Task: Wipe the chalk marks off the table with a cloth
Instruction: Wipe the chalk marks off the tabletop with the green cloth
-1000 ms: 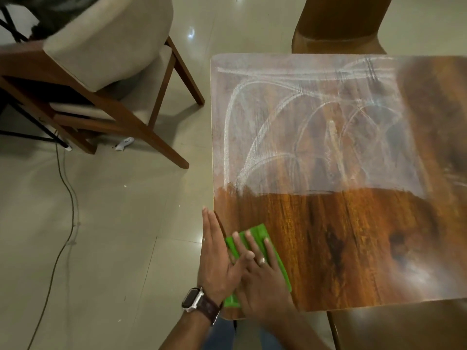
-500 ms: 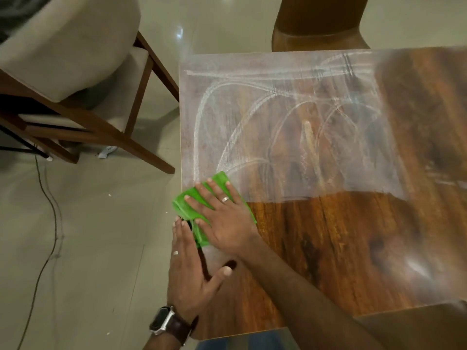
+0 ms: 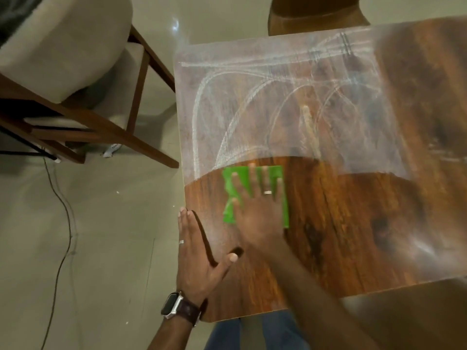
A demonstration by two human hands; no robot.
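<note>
A green cloth lies flat on the wooden table, at the line where white chalk marks meet bare wood. My right hand presses on the cloth with straight, spread fingers and hides its middle. My left hand rests flat against the table's left edge, fingers straight, thumb out over the tabletop. Chalk arcs and haze cover the far half of the table; the near half shows dark wood grain.
A cushioned wooden chair stands to the left on the tiled floor, with a black cable trailing beside it. Another brown chair back stands beyond the table's far edge. My legs show below the near edge.
My right hand slid the cloth away from the left edge toward the table's middle, leaving wiped wood behind it. My left hand stays at the left edge.
</note>
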